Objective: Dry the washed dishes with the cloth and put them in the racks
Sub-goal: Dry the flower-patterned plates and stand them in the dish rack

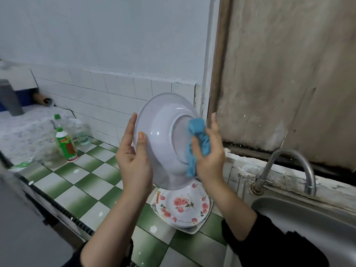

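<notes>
Head view. Nearest the camera, a black sleeve (269, 239) covers the right forearm, and both bare forearms rise toward the centre. The left hand (133, 151) grasps the left rim of a round white shallow plate (163, 139): the thumb lies on the underside and the fingers run behind the rim. The plate is held in the air, tilted on edge, with its underside and foot ring facing the camera. The right hand (210, 153) has its fingers curled round a crumpled blue cloth (198, 143), which touches the plate's underside at the right of the foot ring. Directly below the plate, a stack of white plates with red flower print (183, 207) rests on the green-and-white chequered tile counter (86, 182). At right are a stainless steel sink (308, 218) and its curved metal tap (289, 162). At left on the counter stand a white bottle with green cap and red label (66, 145) and, behind it, a clear plastic bottle (78, 130).
</notes>
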Available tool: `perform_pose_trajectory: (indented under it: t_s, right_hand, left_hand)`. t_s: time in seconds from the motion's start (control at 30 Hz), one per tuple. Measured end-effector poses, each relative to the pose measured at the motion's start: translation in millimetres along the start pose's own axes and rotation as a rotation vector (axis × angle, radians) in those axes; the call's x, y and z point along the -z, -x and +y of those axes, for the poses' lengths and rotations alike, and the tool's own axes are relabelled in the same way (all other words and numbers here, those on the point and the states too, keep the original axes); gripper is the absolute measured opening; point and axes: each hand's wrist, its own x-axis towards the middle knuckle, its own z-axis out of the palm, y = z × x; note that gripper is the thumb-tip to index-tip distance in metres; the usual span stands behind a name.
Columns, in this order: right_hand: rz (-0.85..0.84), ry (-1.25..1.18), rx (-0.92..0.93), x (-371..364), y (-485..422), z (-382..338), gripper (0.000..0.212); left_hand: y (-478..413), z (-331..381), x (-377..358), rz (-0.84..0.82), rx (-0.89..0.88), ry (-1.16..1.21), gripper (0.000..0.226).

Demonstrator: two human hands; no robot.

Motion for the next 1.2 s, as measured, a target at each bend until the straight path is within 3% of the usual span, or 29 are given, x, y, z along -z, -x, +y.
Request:
perform_pose_trajectory:
  t_s: [0.07,0.13,0.27,0.37,0.47,0.53,0.6,0.7,0.77,0.87,0.93,1.07,1.13,1.2]
  right_hand:
    - [0.131,-0.069,-0.230,-0.2,-21.2,-13.5,0.029]
    - [0.139,-0.036,-0.193,-2.1,-30.6,-29.5,0.036]
    - [-0.108,0.113,0.229,-15.2,-8.3,-58.5,0.033]
    - [-0.191,0.317,0.549,-22.4,20.0,-54.0,0.030]
    - [-0.187,0.399,0.700,-13.6,32.9,-34.2,0.031]
    - [-0.121,0.331,0.677,-5.1,35.9,-17.6,0.028]
    - [-0.002,0.111,0.438,2.5,35.0,-5.7,0.027]
    - [0.182,-0.207,-0.058,17.2,12.6,-7.2,0.034]
    - [0.164,-0.225,-0.118,26.9,-10.3,-16.1,0.032]
    - [0.028,-0.228,-0.072,34.0,-38.2,-38.2,0.026]
    - [-0.109,-0.074,0.035,24.5,-39.4,-56.4,0.031]
    - [-0.303,0.221,0.370,-9.3,-0.5,-69.4,0.041]
    - [-0.267,0.306,0.493,-17.8,28.7,-59.7,0.037]
    - [-0.114,0.340,0.463,-14.7,44.0,-45.5,0.033]
  left_hand:
    - [4.2,3.5,-0.6,-0.106,0.012,-0.053,0.039]
    - [12.6,4.7,-6.0,-0.211,0.021,-0.101,0.039]
    - [22.0,12.3,-17.5,-0.131,0.050,-0.074,0.040]
    - [9.6,17.0,-14.6,0.030,0.150,0.056,0.044]
    - [1.2,18.3,-10.2,0.161,0.264,0.270,0.040]
    - [-3.9,18.2,-6.7,0.237,0.255,0.323,0.039]
    - [-13.1,18.3,0.8,0.260,0.259,0.379,0.039]
    - [-25.2,21.6,17.1,0.069,0.283,0.336,0.037]
    - [-26.2,29.4,24.3,-0.135,0.219,0.192,0.035]
    - [-17.4,37.3,20.3,-0.393,0.100,0.038,0.037]
    - [-8.9,34.0,11.3,-0.440,0.070,-0.017,0.034]
    - [-3.1,25.2,-3.6,-0.281,0.097,0.016,0.031]
    - [-5.7,23.7,-0.4,-0.157,0.155,0.104,0.037]
    - [-8.5,24.1,8.5,-0.073,0.187,0.166,0.038]
